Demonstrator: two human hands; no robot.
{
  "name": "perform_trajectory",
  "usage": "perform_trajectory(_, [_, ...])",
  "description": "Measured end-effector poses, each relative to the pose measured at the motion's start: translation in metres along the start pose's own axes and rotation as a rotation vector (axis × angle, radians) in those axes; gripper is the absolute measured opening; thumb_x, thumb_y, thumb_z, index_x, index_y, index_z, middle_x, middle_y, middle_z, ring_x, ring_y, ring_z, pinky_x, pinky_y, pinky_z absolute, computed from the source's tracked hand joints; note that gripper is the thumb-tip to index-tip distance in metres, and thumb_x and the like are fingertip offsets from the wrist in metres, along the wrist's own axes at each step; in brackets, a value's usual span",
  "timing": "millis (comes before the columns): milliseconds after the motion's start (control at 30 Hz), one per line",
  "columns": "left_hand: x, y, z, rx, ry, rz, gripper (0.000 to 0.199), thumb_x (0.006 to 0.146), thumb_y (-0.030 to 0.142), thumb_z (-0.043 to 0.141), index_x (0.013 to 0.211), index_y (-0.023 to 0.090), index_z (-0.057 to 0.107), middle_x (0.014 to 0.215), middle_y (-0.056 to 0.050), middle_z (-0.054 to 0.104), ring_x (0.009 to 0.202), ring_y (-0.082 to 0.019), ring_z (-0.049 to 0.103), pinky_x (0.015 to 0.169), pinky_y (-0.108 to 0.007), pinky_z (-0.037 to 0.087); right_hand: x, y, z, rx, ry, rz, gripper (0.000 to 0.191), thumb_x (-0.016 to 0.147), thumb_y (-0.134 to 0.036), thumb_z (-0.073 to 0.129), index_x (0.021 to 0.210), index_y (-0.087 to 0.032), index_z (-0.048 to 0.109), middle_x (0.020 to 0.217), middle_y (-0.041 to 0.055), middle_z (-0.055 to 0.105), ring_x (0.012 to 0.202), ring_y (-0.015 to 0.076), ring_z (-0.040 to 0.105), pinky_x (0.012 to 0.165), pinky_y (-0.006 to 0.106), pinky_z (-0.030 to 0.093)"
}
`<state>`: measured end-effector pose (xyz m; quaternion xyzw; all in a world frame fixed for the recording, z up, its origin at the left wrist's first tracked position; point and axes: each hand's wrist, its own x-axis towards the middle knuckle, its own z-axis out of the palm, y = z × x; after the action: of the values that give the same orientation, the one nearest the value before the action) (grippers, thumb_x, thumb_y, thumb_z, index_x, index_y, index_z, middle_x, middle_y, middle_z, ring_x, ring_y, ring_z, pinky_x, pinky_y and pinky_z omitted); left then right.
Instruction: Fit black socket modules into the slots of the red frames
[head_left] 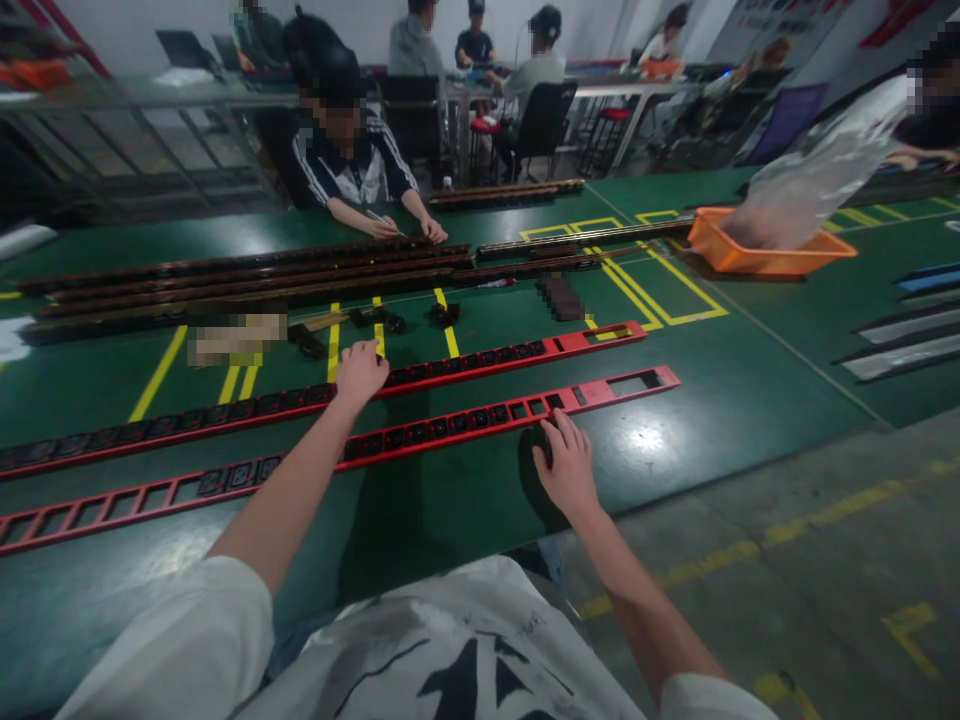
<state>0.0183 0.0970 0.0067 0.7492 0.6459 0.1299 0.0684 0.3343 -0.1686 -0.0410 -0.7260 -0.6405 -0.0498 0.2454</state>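
Two long red metal strips lie side by side on the green table. The far red strip (600,338) carries a row of black socket modules (255,407) and has an open slot at its right end. Over its middle is my left hand (361,374), fingers bent together; what they hold, if anything, is hidden. The near red strip (592,393) has black modules (439,428) along its middle and bare cutouts at its left end and right of the modules. At its front edge rests my right hand (568,462), fingers curved and slightly apart, fingertips by the cutouts.
Behind the strips lie small black parts (444,314), a blurred light block (238,338) and long dark bars (247,268). A co-worker (356,165) sits across the table, hands at the bars. An orange bin (772,250) with a plastic bag stands at right.
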Motion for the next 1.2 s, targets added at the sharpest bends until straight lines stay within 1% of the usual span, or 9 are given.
perform_trajectory(133, [0.012, -0.006, 0.008, -0.030, -0.063, 0.017, 0.044, 0.090, 0.027, 0.047, 0.128, 0.011, 0.062, 0.123, -0.019, 0.066, 0.118, -0.034, 0.060, 0.108, -0.050, 0.046, -0.001, 0.001, 0.000, 0.023, 0.004, 0.006, 0.039, 0.094, -0.025, 0.049, 0.132, -0.018, 0.056, 0.155, 0.0140, 0.045, 0.142, 0.0293, 0.042, 0.116, 0.057, 0.034])
perform_trajectory(267, [-0.002, 0.005, 0.008, -0.152, 0.040, 0.082, 0.052, 0.091, 0.032, 0.054, 0.138, 0.011, 0.051, 0.136, -0.017, 0.059, 0.129, -0.029, 0.054, 0.114, -0.044, 0.043, -0.001, 0.000, -0.001, 0.036, 0.011, 0.000, 0.039, 0.094, -0.023, 0.049, 0.132, -0.017, 0.056, 0.154, 0.0146, 0.046, 0.141, 0.0295, 0.043, 0.115, 0.056, 0.034])
perform_trajectory(400, [-0.042, 0.041, 0.008, -0.375, 0.137, 0.219, 0.044, 0.088, 0.027, 0.061, 0.131, 0.016, 0.054, 0.130, -0.013, 0.060, 0.125, -0.026, 0.057, 0.112, -0.043, 0.047, 0.000, 0.000, -0.002, 0.041, 0.011, -0.006, 0.038, 0.094, -0.023, 0.049, 0.131, -0.017, 0.057, 0.154, 0.0152, 0.046, 0.141, 0.0302, 0.043, 0.114, 0.056, 0.036])
perform_trajectory(633, [-0.105, 0.123, 0.028, -0.554, 0.009, 0.500, 0.050, 0.087, 0.016, 0.061, 0.136, 0.020, 0.054, 0.130, -0.009, 0.060, 0.123, -0.021, 0.056, 0.114, -0.041, 0.047, 0.000, 0.004, -0.001, 0.040, 0.005, -0.025, 0.039, 0.094, -0.023, 0.050, 0.131, -0.017, 0.057, 0.153, 0.0154, 0.045, 0.140, 0.0312, 0.043, 0.111, 0.055, 0.040])
perform_trajectory(767, [-0.112, 0.142, 0.036, -0.563, -0.049, 0.504, 0.052, 0.085, 0.016, 0.062, 0.137, 0.018, 0.055, 0.130, -0.010, 0.061, 0.123, -0.022, 0.056, 0.113, -0.041, 0.047, 0.000, 0.005, -0.001, 0.039, 0.007, -0.019, 0.039, 0.093, -0.023, 0.051, 0.131, -0.016, 0.057, 0.153, 0.0159, 0.046, 0.137, 0.0316, 0.046, 0.110, 0.055, 0.041])
perform_trajectory(900, [-0.107, 0.134, 0.031, -0.502, -0.063, 0.485, 0.048, 0.086, 0.024, 0.065, 0.132, 0.018, 0.059, 0.123, -0.009, 0.065, 0.116, -0.024, 0.059, 0.108, -0.043, 0.050, 0.000, 0.005, 0.000, 0.041, 0.004, -0.021, 0.039, 0.094, -0.024, 0.051, 0.132, -0.016, 0.056, 0.153, 0.0162, 0.046, 0.135, 0.0321, 0.047, 0.109, 0.055, 0.043])
perform_trajectory(1000, [-0.091, 0.114, 0.019, -0.452, 0.001, 0.450, 0.045, 0.087, 0.028, 0.064, 0.130, 0.019, 0.060, 0.123, -0.009, 0.066, 0.115, -0.025, 0.060, 0.107, -0.045, 0.049, 0.000, 0.007, 0.001, 0.041, 0.003, -0.021, 0.039, 0.094, -0.024, 0.050, 0.132, -0.017, 0.056, 0.153, 0.0161, 0.045, 0.136, 0.0325, 0.047, 0.109, 0.056, 0.042])
perform_trajectory(1100, [-0.062, 0.077, 0.004, -0.380, 0.072, 0.331, 0.045, 0.088, 0.032, 0.060, 0.130, 0.017, 0.061, 0.122, -0.010, 0.066, 0.113, -0.026, 0.060, 0.104, -0.042, 0.050, 0.000, 0.008, 0.002, 0.033, 0.005, -0.021, 0.038, 0.094, -0.025, 0.051, 0.131, -0.017, 0.057, 0.153, 0.0157, 0.045, 0.136, 0.0328, 0.047, 0.109, 0.056, 0.042])
perform_trajectory(1200, [-0.028, 0.025, -0.012, -0.216, 0.085, 0.142, 0.047, 0.086, 0.036, 0.059, 0.128, 0.016, 0.062, 0.124, -0.012, 0.064, 0.116, -0.030, 0.057, 0.105, -0.045, 0.048, 0.000, 0.009, 0.003, 0.021, 0.001, -0.019, 0.037, 0.094, -0.025, 0.052, 0.130, -0.017, 0.058, 0.154, 0.0153, 0.045, 0.135, 0.0328, 0.048, 0.109, 0.056, 0.043])
